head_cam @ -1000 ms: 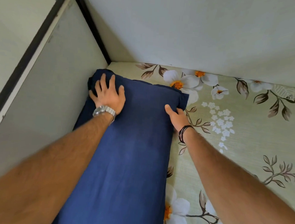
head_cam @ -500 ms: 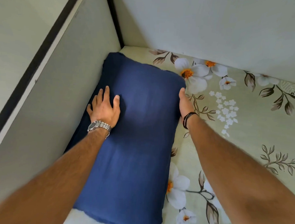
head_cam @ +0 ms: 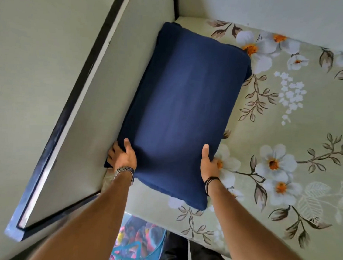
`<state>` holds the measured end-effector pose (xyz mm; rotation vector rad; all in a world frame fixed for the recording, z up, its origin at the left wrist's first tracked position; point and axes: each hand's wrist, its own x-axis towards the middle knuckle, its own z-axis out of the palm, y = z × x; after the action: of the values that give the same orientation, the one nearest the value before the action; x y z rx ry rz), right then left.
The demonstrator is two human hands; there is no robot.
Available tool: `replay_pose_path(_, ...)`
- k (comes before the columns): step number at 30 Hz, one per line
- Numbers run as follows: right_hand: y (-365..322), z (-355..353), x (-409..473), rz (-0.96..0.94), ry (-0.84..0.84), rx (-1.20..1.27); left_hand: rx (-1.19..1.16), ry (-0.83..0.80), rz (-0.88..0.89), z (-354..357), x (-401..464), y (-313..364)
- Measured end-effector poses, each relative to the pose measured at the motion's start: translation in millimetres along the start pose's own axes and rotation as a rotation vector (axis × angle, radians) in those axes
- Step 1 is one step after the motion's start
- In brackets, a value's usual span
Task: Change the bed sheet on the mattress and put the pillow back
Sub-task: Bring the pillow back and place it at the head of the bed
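Note:
A dark blue pillow (head_cam: 184,108) lies lengthwise on the mattress, which is covered by a pale green bed sheet (head_cam: 296,127) printed with white flowers. The pillow sits against the headboard panel on the left, its far end near the corner. My left hand (head_cam: 123,157) grips the pillow's near left edge, thumb on top and fingers tucked down between pillow and panel. My right hand (head_cam: 209,163) grips the near right edge, thumb lying on top and fingers under the side. A metal watch is on my left wrist, dark bands on the right.
A pale headboard panel with a black frame (head_cam: 73,109) runs along the left of the bed. A plain wall (head_cam: 270,10) borders the far side. Below the mattress edge lies a colourful cloth (head_cam: 140,244) beside something dark.
Both hands slid from the pillow's far half back to its near end and now hold its two sides. The view pulled back, showing the whole pillow and the mattress edge.

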<state>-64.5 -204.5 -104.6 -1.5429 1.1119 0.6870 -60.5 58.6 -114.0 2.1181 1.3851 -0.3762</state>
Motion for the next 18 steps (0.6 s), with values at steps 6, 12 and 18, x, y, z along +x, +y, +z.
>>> replay_pose_path(6, 21, -25, -2, 0.026, -0.261, 0.305, -0.190, -0.053, 0.055, -16, 28, -2)
replay_pose_path(12, 84, -15, -26, -0.041, 0.250, -0.248, 0.058, 0.069, 0.221, -10, -7, -41)
replay_pose_path(18, 76, 1, -32, 0.020, -0.045, 0.116, -0.350, -0.105, -0.194, 21, -34, -60)
